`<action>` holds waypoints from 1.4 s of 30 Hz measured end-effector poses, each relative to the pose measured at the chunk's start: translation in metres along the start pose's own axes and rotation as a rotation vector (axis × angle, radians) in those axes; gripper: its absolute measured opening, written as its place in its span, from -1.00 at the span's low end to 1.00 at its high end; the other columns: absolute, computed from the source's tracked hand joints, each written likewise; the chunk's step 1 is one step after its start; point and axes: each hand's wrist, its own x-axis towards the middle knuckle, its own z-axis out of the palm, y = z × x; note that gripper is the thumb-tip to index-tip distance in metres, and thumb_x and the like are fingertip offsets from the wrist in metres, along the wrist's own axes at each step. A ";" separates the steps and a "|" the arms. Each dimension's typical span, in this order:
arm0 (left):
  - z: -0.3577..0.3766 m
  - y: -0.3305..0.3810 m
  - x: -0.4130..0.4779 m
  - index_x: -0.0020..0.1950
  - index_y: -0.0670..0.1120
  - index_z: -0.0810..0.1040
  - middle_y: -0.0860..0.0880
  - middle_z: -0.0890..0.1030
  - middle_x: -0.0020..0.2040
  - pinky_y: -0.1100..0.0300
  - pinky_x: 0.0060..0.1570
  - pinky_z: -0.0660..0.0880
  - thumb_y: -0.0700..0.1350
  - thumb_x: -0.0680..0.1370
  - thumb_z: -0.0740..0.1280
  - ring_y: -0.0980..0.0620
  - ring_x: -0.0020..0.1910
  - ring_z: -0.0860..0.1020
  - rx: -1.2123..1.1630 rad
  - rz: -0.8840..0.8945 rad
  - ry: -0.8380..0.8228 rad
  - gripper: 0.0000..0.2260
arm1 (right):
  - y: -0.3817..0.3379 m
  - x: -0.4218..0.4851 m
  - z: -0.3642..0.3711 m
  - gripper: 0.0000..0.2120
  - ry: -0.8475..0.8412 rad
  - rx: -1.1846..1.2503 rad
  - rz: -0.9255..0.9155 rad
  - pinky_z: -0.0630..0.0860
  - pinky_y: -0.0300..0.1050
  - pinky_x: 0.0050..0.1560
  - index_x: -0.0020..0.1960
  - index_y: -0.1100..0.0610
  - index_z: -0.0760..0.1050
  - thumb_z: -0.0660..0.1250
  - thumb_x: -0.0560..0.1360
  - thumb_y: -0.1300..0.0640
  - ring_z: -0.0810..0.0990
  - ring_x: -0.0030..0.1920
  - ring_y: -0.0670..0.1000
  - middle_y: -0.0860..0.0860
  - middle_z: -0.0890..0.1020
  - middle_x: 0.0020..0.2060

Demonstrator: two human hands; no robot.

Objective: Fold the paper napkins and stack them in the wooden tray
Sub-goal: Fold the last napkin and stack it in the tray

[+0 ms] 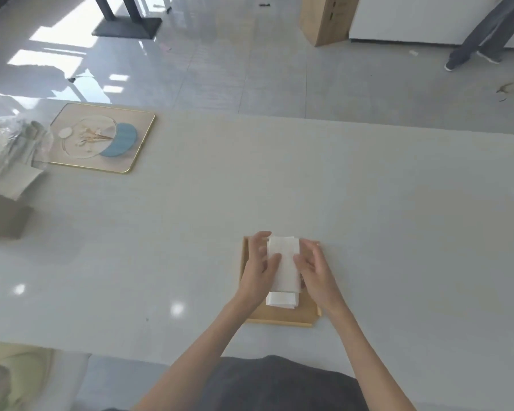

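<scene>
A small wooden tray (pixel 279 318) lies on the white table near its front edge. A folded white paper napkin (pixel 284 262) lies lengthwise over it, on top of other folded napkins (pixel 281 301) whose ends stick out below. My left hand (pixel 260 266) touches the top napkin's left edge, fingers curled along it. My right hand (pixel 313 269) rests against its right edge, thumb on the paper. Both hands flank the napkin over the tray; whether they pinch it or only press it is unclear.
A gold-rimmed decorative tray (pixel 131 161) with a glass plate and a blue disc sits at the far left. Beside it lie a crumpled clear plastic bag (pixel 15 146) and a cardboard box (pixel 3 215). A person's legs (pixel 481 34) stand on the floor at the far right.
</scene>
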 end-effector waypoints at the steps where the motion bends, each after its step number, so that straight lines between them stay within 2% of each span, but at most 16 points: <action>1: 0.000 -0.016 -0.003 0.36 0.12 0.26 -0.10 0.59 0.12 -0.05 -0.03 0.64 -0.22 0.69 0.19 -0.07 -0.05 0.68 0.044 -0.023 -0.031 -0.67 | 0.019 -0.005 0.000 -0.61 -0.024 0.009 0.035 0.63 -0.15 -0.07 0.44 -0.11 0.34 0.27 0.67 0.13 0.66 0.06 0.01 0.03 0.64 0.10; 4: 0.001 -0.060 -0.006 0.33 0.08 0.35 -0.07 0.54 0.10 0.16 -0.18 0.56 -0.19 0.67 0.22 0.10 -0.22 0.58 0.191 -0.110 -0.122 -0.72 | 0.064 -0.014 0.004 -0.54 0.004 -0.015 0.099 0.64 -0.14 -0.11 0.43 -0.19 0.33 0.28 0.65 0.22 0.67 0.03 0.09 0.12 0.65 0.02; 6: 0.003 -0.081 -0.004 0.36 0.05 0.40 -0.06 0.54 0.16 0.32 -0.21 0.49 -0.20 0.66 0.24 0.19 -0.23 0.54 0.238 -0.169 -0.158 -0.70 | 0.084 -0.014 0.007 -0.64 0.031 -0.056 0.127 0.63 -0.15 -0.09 0.31 -0.20 0.43 0.28 0.65 0.20 0.66 0.08 0.08 0.01 0.65 0.05; 9: 0.006 -0.105 0.002 0.50 0.10 0.33 0.02 0.46 0.36 0.36 -0.06 0.50 -0.24 0.64 0.26 0.13 -0.08 0.54 0.309 -0.188 -0.225 -0.53 | 0.101 -0.009 0.007 -0.73 0.005 -0.187 0.126 0.57 -0.22 0.14 0.28 -0.08 0.54 0.28 0.65 0.19 0.59 0.19 -0.06 -0.22 0.57 0.17; 13: 0.004 -0.123 0.011 0.61 0.08 0.18 0.12 0.34 0.41 0.30 0.12 0.47 -0.29 0.64 0.26 0.23 0.03 0.46 0.390 -0.150 -0.343 -0.40 | 0.111 0.000 0.007 -0.62 -0.083 -0.351 0.133 0.55 -0.24 0.16 0.41 -0.03 0.48 0.32 0.63 0.23 0.58 0.10 -0.15 -0.15 0.49 0.24; 15: 0.003 -0.130 0.015 0.64 0.06 0.11 0.11 0.29 0.43 0.35 0.13 0.42 -0.30 0.64 0.26 0.29 0.00 0.42 0.448 -0.143 -0.386 -0.36 | 0.116 0.004 0.008 -0.58 -0.100 -0.433 0.131 0.55 -0.24 0.12 0.44 -0.03 0.44 0.32 0.62 0.23 0.58 0.06 -0.14 -0.15 0.47 0.20; 17: 0.004 -0.136 0.020 0.65 0.06 0.03 0.06 0.24 0.47 0.38 0.13 0.40 -0.29 0.64 0.26 0.24 -0.05 0.41 0.509 -0.136 -0.422 -0.33 | 0.121 0.008 0.010 -0.56 -0.097 -0.494 0.125 0.52 -0.26 0.05 0.46 -0.05 0.42 0.30 0.63 0.22 0.57 0.02 -0.13 -0.16 0.45 0.17; 20: 0.006 -0.141 0.026 0.66 0.06 -0.07 0.03 0.16 0.53 0.17 0.21 0.48 -0.28 0.65 0.24 0.07 -0.11 0.44 0.595 -0.158 -0.445 -0.29 | 0.129 0.012 0.013 -0.55 -0.075 -0.576 0.120 0.54 -0.20 0.02 0.48 -0.08 0.38 0.29 0.63 0.20 0.57 -0.02 -0.09 -0.16 0.44 0.17; 22: 0.009 -0.144 0.029 0.66 0.05 -0.11 0.01 0.12 0.55 0.02 0.22 0.51 -0.28 0.65 0.23 0.02 -0.07 0.45 0.654 -0.163 -0.455 -0.28 | 0.133 0.014 0.015 -0.55 -0.057 -0.612 0.123 0.58 -0.12 0.02 0.48 -0.08 0.37 0.28 0.63 0.18 0.58 -0.03 -0.07 -0.14 0.44 0.19; 27: 0.015 -0.156 0.026 0.65 0.07 -0.14 -0.02 0.05 0.51 -0.07 0.13 0.56 -0.27 0.62 0.25 -0.10 0.10 0.50 0.751 -0.157 -0.405 -0.24 | 0.139 0.014 0.015 -0.56 -0.040 -0.682 0.125 0.58 -0.09 -0.05 0.47 -0.15 0.33 0.27 0.64 0.13 0.56 -0.13 -0.06 -0.09 0.40 0.21; 30: 0.019 -0.155 0.025 0.65 0.12 -0.14 -0.10 0.03 0.53 -0.03 0.23 0.52 -0.23 0.62 0.25 -0.17 0.39 0.37 0.775 -0.176 -0.365 -0.24 | 0.143 0.014 0.016 -0.55 -0.050 -0.678 0.133 0.60 -0.03 0.04 0.48 -0.15 0.30 0.27 0.64 0.12 0.57 -0.05 -0.04 -0.06 0.37 0.22; 32: 0.022 -0.154 0.023 0.65 0.14 -0.12 -0.12 0.04 0.55 -0.01 0.27 0.48 -0.20 0.62 0.24 -0.19 0.48 0.25 0.779 -0.210 -0.333 -0.26 | 0.145 0.015 0.017 -0.55 -0.035 -0.620 0.136 0.55 -0.05 0.16 0.47 -0.12 0.34 0.29 0.62 0.14 0.55 0.05 -0.02 -0.04 0.36 0.20; 34: 0.026 -0.151 0.021 0.64 0.13 -0.09 -0.12 0.12 0.53 -0.07 0.30 0.44 -0.12 0.60 0.24 -0.18 0.47 0.22 0.725 -0.255 -0.252 -0.29 | 0.145 0.017 0.019 -0.58 0.046 -0.514 0.131 0.49 -0.10 0.24 0.44 -0.09 0.39 0.32 0.61 0.12 0.51 0.14 -0.02 -0.04 0.37 0.18; 37: 0.027 -0.148 0.023 0.60 0.08 0.03 -0.08 0.29 0.40 -0.11 0.19 0.52 -0.06 0.60 0.22 -0.15 0.30 0.39 0.589 -0.290 -0.096 -0.39 | 0.143 0.022 0.023 -0.64 0.218 -0.377 0.159 0.49 -0.04 0.29 0.42 0.02 0.44 0.27 0.63 0.13 0.49 0.23 -0.01 -0.03 0.45 0.21; 40: 0.025 -0.144 0.029 0.57 -0.02 0.13 -0.08 0.33 0.34 -0.07 -0.01 0.58 -0.12 0.64 0.22 -0.15 0.09 0.54 0.578 -0.334 -0.076 -0.48 | 0.141 0.027 0.027 -0.61 0.178 -0.410 0.205 0.43 -0.13 0.23 0.49 0.07 0.40 0.20 0.67 0.12 0.47 0.27 -0.02 0.03 0.48 0.28; 42: 0.025 -0.143 0.032 0.56 -0.05 0.17 -0.11 0.36 0.35 -0.09 -0.03 0.60 -0.15 0.64 0.20 -0.15 0.07 0.55 0.597 -0.320 -0.083 -0.51 | 0.142 0.030 0.030 -0.59 0.134 -0.421 0.216 0.40 -0.18 0.18 0.52 0.05 0.37 0.16 0.68 0.08 0.49 0.27 0.01 0.04 0.46 0.30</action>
